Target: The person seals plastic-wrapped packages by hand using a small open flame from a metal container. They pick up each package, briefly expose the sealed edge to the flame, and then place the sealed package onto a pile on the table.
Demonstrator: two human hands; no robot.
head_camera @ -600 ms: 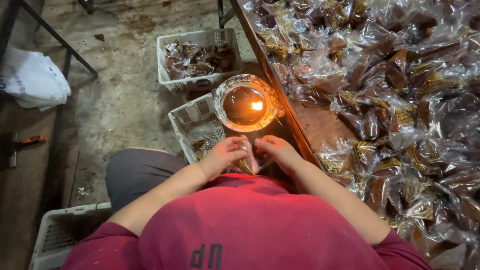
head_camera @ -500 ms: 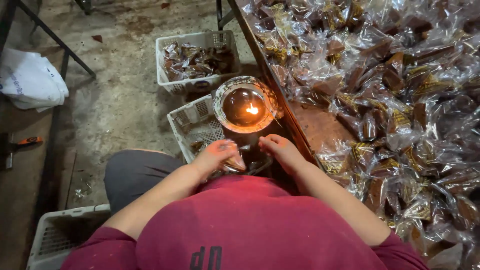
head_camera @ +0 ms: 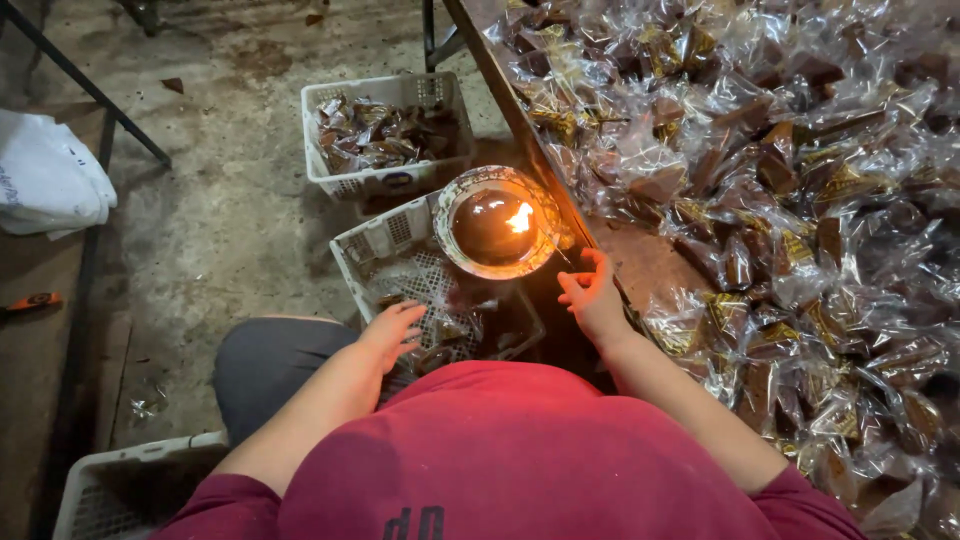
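Centre frame: left hand (head_camera: 392,335), fingers spread and empty, over a white slatted plastic crate (head_camera: 400,262). Right hand (head_camera: 592,293), fingers loosely open, beside the round flame-lit metal bowl (head_camera: 497,223).

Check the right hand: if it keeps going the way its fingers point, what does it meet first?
The right hand points up the picture along the table edge. The flame bowl is likely met first, its rim just beyond the fingertips. Depth is unclear, so it might instead pass beside the bowl and reach the wrapped packets.

Three white crates (head_camera: 385,180), one lamp (head_camera: 497,222)
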